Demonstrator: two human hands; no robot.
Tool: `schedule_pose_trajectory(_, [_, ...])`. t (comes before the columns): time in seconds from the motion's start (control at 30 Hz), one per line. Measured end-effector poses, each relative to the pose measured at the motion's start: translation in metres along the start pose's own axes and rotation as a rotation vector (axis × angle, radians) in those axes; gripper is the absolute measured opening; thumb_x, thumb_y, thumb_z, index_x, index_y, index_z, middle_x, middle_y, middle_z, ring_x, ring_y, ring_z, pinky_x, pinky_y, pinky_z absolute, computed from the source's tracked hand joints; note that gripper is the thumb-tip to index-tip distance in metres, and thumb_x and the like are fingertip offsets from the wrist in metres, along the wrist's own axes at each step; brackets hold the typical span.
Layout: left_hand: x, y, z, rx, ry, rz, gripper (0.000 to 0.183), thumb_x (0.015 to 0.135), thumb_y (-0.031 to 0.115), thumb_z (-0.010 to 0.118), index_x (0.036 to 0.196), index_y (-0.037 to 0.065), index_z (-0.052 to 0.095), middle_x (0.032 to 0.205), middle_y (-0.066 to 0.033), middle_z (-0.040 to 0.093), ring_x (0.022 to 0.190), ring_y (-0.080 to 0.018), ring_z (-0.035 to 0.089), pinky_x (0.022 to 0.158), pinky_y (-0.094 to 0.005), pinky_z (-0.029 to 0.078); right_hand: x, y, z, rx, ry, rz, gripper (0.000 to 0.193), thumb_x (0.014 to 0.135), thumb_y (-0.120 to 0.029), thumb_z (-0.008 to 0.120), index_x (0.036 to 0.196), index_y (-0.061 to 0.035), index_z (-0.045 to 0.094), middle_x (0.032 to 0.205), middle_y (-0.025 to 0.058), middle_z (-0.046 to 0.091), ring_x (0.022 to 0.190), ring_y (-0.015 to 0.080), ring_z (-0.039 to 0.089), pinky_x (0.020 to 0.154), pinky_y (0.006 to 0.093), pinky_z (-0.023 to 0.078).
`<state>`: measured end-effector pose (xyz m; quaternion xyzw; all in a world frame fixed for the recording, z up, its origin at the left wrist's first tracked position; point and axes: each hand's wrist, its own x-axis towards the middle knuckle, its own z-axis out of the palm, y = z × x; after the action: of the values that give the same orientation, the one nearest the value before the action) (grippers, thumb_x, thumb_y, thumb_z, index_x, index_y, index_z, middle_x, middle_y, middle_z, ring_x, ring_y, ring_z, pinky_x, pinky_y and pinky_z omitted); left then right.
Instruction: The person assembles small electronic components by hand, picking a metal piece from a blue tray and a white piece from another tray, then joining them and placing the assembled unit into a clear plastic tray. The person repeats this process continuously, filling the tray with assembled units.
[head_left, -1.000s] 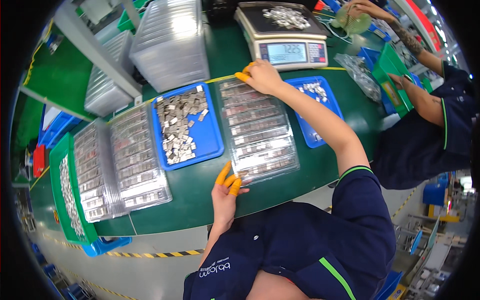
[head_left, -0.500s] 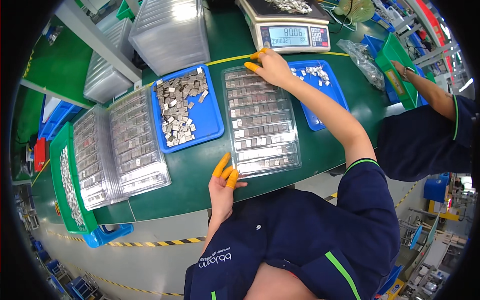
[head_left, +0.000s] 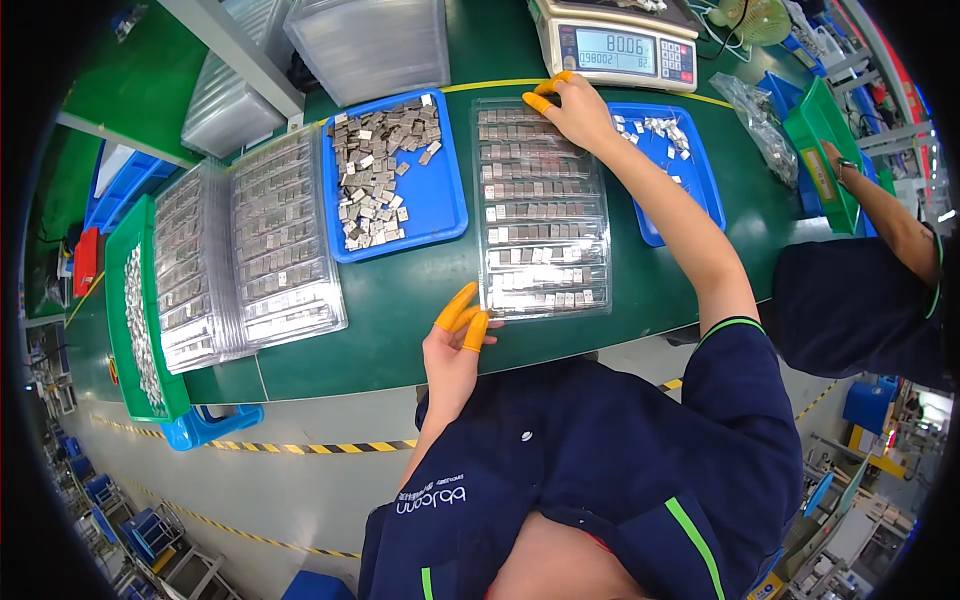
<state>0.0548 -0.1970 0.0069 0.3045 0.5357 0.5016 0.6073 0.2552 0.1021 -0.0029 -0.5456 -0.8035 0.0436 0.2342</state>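
A clear plastic blister tray (head_left: 543, 206), its rows filled with small grey metal parts, lies flat on the green table in front of me. My left hand (head_left: 455, 352), with yellow finger cots, holds the tray's near left corner. At the far edge, my right hand (head_left: 580, 112) grips the rim between cot-covered fingertips; part of that edge is hidden under it. To the left is a blue tray (head_left: 430, 215) with a loose heap of the same small parts. Another blue tray (head_left: 650, 205), partly behind my right forearm, has a few white-and-silver pieces.
Stacked filled blister trays (head_left: 285, 235) stand at left beside a green bin (head_left: 175, 385) of small parts. Behind are tall clear tray stacks (head_left: 370, 50) and a weighing scale (head_left: 620, 55). At right, a co-worker's hand (head_left: 835, 160) reaches into a green bin (head_left: 815, 120) near a plastic bag (head_left: 757, 125).
The whole view has shifted, so the table sits higher and slightly further right in the picture. Both hands keep their places on the blister tray, which lies as before beside the blue tray.
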Motion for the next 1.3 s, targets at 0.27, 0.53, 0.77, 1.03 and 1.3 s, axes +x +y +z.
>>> schedule_pose_trajectory(0.27, [0.000,-0.004,-0.002,0.127,0.088,0.048,0.026,0.092,0.008,0.051,0.114,-0.005,0.057,0.094,-0.0094,0.064,0.081,-0.0138,0.063,0.067,-0.0228,0.049,0.007,0.015,0.012,0.023,0.058,-0.053,0.039,0.077,-0.041,0.064,0.092,-0.0051,0.068,0.092,0.0159,0.062,0.088,0.0326,0.058,0.079,0.0401,0.047])
schedule_pose_trajectory(0.53, [-0.006,-0.004,0.003,0.538,0.280,0.207,0.020,0.083,0.006,0.063,0.101,0.001,0.067,0.073,-0.0083,0.065,0.066,-0.0111,0.061,0.061,-0.0213,0.048,-0.002,0.009,0.012,-0.243,0.131,-0.138,0.035,0.082,-0.037,0.059,0.091,-0.0056,0.069,0.089,0.0139,0.065,0.089,0.0279,0.058,0.088,0.0401,0.035])
schedule_pose_trajectory(0.77, [0.013,0.006,0.021,1.005,0.175,0.778,0.038,0.072,0.007,0.068,0.109,0.006,0.060,0.117,-0.0136,0.054,0.112,-0.0328,0.048,0.091,-0.0392,0.041,-0.001,-0.050,0.002,-0.033,0.069,-0.238,0.056,0.082,-0.036,0.056,0.125,-0.0015,0.045,0.121,0.0192,0.048,0.114,0.0295,0.044,0.101,0.0424,0.028])
schedule_pose_trajectory(1.03, [0.024,0.000,0.035,1.154,-0.105,0.683,0.052,0.077,0.014,0.064,0.126,0.006,0.047,0.133,-0.0176,0.039,0.128,-0.0352,0.031,0.104,-0.0479,0.027,-0.013,-0.044,0.024,0.010,0.028,-0.272,0.042,0.085,-0.033,0.053,0.116,-0.0037,0.055,0.115,0.0151,0.053,0.108,0.0315,0.047,0.096,0.0404,0.034])
schedule_pose_trajectory(1.3, [0.017,-0.002,0.030,1.199,-0.128,0.659,0.045,0.079,0.014,0.063,0.121,0.006,0.051,0.134,-0.0165,0.039,0.128,-0.0335,0.032,0.105,-0.0459,0.027,-0.023,-0.048,0.032,-0.170,0.116,-0.202,0.036,0.083,-0.027,0.054,0.111,-0.0051,0.060,0.101,0.0129,0.058,0.102,0.0269,0.049,0.091,0.0383,0.038])
